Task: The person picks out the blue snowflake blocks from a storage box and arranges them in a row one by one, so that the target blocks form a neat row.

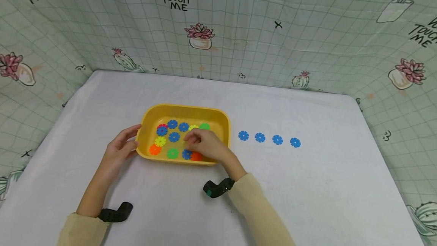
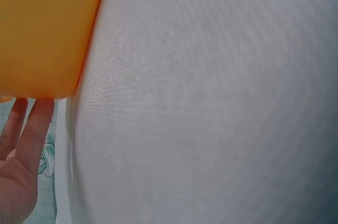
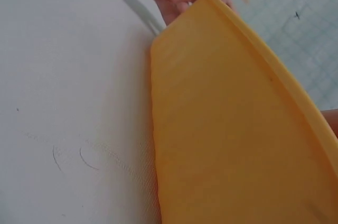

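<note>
A yellow plastic tray (image 1: 222, 116) holds several flower-shaped notched discs in blue, yellow, green, orange and pink. My left hand (image 1: 117, 150) is at the tray's left end; in the left wrist view its fairly straight fingers (image 2: 33, 137) touch the tray's outer wall (image 2: 47, 34). Over the tray's right half, my right hand (image 1: 206, 144) reaches in with bent fingers, close to a blue disc (image 1: 186, 154) and an orange disc (image 1: 195, 156). Whether its fingertips pinch a disc is hidden. The right wrist view shows mainly the tray's side (image 3: 227, 108).
Right of the tray, a row of blue discs lies on the white-covered table (image 1: 307, 193), among them one blue disc (image 1: 243, 135) nearest the tray and another blue disc (image 1: 295, 142) at the far end. A patterned cloth (image 1: 239, 41) hangs behind the table.
</note>
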Action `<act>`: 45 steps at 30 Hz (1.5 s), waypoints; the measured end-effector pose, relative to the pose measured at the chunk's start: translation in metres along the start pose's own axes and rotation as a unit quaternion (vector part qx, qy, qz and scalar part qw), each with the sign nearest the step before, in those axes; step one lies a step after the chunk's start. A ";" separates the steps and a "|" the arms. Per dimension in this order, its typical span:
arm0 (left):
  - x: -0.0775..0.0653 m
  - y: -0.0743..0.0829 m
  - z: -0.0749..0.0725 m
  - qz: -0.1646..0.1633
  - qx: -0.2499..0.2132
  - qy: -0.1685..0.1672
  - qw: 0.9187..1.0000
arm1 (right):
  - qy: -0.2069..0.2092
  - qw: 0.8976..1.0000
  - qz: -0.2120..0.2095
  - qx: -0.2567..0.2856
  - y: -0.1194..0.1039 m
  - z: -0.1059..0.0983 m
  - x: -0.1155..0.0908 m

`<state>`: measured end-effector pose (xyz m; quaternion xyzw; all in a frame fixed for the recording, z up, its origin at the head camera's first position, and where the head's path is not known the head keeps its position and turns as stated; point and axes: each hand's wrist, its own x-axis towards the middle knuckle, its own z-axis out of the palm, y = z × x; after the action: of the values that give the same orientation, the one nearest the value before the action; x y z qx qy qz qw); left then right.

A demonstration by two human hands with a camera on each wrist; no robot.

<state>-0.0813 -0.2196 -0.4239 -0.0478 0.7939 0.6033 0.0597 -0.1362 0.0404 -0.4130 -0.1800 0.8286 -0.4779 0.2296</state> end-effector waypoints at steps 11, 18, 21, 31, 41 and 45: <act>0.000 -0.001 0.000 0.004 -0.007 -0.001 1.000 | -0.038 0.999 0.035 -0.003 0.003 0.003 0.013; 0.001 -0.002 0.000 0.008 -0.007 0.000 1.000 | -0.070 0.995 0.034 -0.058 0.004 0.004 0.012; 0.001 -0.002 0.000 0.007 -0.010 -0.001 1.000 | -0.086 0.992 0.030 -0.090 0.003 0.005 0.010; 0.001 -0.002 -0.001 0.003 -0.010 -0.001 1.000 | -0.102 0.987 0.025 -0.125 0.000 0.006 0.009; 0.001 -0.001 -0.001 0.010 -0.012 -0.001 1.000 | -0.097 0.986 0.040 -0.129 0.000 0.007 0.009; 0.001 -0.001 -0.002 0.013 -0.013 -0.001 1.000 | -0.097 0.985 0.042 -0.133 -0.002 0.007 0.008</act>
<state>-0.0820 -0.2214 -0.4250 -0.0379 0.7865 0.6143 0.0521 -0.1392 0.0306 -0.4163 -0.2199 0.8654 -0.3335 0.3024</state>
